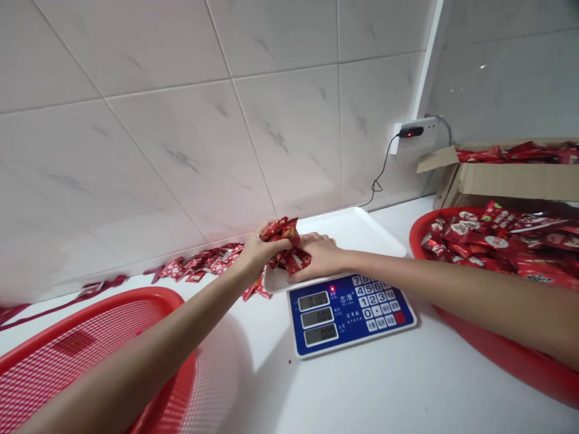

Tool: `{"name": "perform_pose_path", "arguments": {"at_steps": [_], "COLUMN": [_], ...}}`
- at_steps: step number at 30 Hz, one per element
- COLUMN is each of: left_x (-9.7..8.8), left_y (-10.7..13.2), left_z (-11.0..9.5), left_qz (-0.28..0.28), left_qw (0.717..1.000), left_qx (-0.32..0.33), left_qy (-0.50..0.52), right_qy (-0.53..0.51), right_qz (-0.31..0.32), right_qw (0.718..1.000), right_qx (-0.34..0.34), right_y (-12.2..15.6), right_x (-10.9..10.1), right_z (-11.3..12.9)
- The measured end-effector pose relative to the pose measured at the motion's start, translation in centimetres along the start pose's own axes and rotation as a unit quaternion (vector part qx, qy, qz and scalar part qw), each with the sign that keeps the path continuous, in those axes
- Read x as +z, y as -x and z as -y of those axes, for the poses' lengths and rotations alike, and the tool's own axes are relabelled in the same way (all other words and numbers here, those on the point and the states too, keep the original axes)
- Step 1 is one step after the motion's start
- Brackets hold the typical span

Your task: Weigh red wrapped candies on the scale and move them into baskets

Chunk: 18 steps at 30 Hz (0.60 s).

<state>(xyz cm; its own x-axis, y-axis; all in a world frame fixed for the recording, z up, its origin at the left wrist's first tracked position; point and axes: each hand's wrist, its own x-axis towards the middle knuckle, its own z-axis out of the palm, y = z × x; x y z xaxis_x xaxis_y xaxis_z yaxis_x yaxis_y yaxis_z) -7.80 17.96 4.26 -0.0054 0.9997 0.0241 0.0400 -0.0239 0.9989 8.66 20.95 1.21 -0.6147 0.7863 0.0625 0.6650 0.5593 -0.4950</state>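
Small red packets (292, 258) are bunched between my two hands over the left end of the white tray (362, 232) of a digital scale (353, 313). My left hand (262, 247) is closed round the packets from the left, its thumb lying across them. From the right, my right hand (319, 256) presses against the same bunch, with part of its fingers hidden. More red packets (203, 262) lie loose along the wall behind my left hand. The scale's blue panel shows three number displays and a lit red light.
A red mesh basket (176, 298) stands at the front left, under my left forearm. On the right, a red tub (414, 232) is heaped with packets. Behind it sits an open cardboard box (511, 181) of packets. A thin cable (384, 166) runs from the wall socket (407, 141) to behind the tray.
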Motion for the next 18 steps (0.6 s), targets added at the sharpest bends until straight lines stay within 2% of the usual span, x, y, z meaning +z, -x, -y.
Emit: {"name": "perform_pose_path", "arguments": {"at_steps": [4,7,10,13,16,18], "left_x": [0.4,0.3,0.2,-0.2,-0.9,-1.1], "left_y": [-0.3,-0.4,0.0,1.4,3.6,4.8], "left_z": [-0.1,-1.0,-3.0,-5.0,-6.2,-6.3], "left_qz": [-0.014,-0.013,-0.009,-0.009,-0.014,-0.023], "left_qw": [1.0,1.0,1.0,1.0,1.0,0.999], "left_qx": [-0.005,0.0,0.017,0.02,0.007,0.0], "left_qy": [0.017,0.021,0.022,0.019,0.019,0.031], "right_qy": [0.016,0.016,-0.002,-0.041,-0.074,-0.161], "right_qz": [-0.044,-0.026,-0.028,-0.049,-0.075,-0.113], "right_qw": [0.998,1.0,0.999,0.998,0.994,0.98], "right_qx": [0.029,0.001,-0.025,-0.015,0.007,0.027], "right_y": [-0.6,-0.5,-0.2,-0.1,0.3,1.0], "right_x": [0.4,-0.4,-1.2,-1.5,-1.9,-2.3], "right_z": [0.4,-0.1,-0.6,-1.0,-0.9,-0.3]}}
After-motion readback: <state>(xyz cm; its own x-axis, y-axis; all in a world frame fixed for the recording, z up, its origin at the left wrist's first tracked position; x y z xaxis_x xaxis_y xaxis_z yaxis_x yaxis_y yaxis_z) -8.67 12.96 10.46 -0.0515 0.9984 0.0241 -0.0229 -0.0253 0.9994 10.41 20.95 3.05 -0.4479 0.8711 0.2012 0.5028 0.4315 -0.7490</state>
